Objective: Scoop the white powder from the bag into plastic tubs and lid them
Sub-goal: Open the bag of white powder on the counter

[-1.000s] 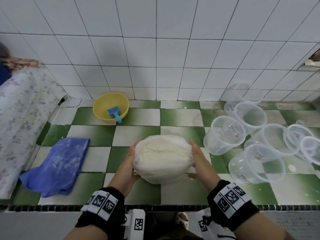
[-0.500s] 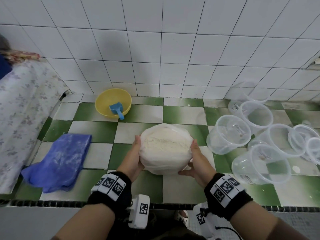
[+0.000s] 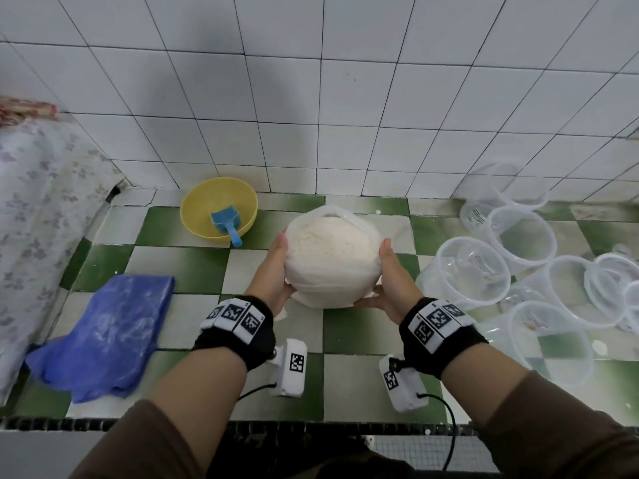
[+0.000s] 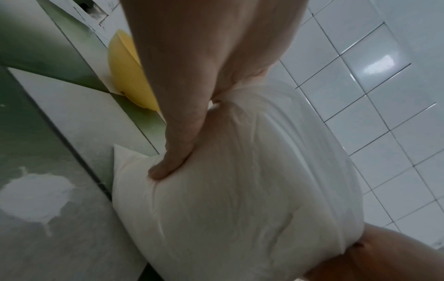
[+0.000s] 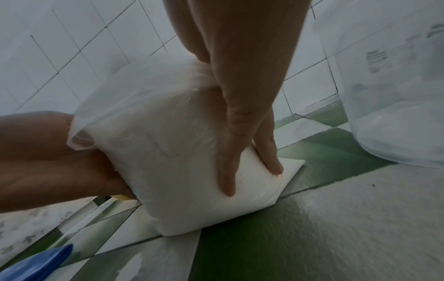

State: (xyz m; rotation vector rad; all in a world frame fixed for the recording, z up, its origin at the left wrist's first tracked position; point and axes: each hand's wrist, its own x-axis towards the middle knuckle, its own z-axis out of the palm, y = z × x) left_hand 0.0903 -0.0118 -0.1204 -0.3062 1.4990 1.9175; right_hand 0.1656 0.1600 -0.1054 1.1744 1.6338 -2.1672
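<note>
An open clear plastic bag of white powder [image 3: 330, 261] stands on the green-and-white tiled counter, its bottom corners on the tiles [image 5: 288, 165]. My left hand [image 3: 273, 267] cups its left side, fingers dug into the plastic [image 4: 168, 165]. On the opposite side my right hand [image 3: 390, 274] cups it too, fingers pressed down the bag's wall [image 5: 228, 171]. Several empty clear plastic tubs [image 3: 472, 271] crowd the counter on the right, the nearest just beside my right hand. A blue scoop [image 3: 226, 223] lies in a yellow bowl [image 3: 219, 209] behind and to the left of the bag.
A blue cloth [image 3: 103, 330] dusted with powder lies front left. Floral fabric [image 3: 41, 219] covers something at the far left. A spilled patch of powder [image 4: 33, 195] sits on the tiles near the bag. White tiled wall [image 3: 345, 98] backs the counter; its dark front edge [image 3: 311, 426] is near me.
Both hands have carried the bag away from the front edge toward the wall, closer to the yellow bowl. My grip on its sides is unchanged.
</note>
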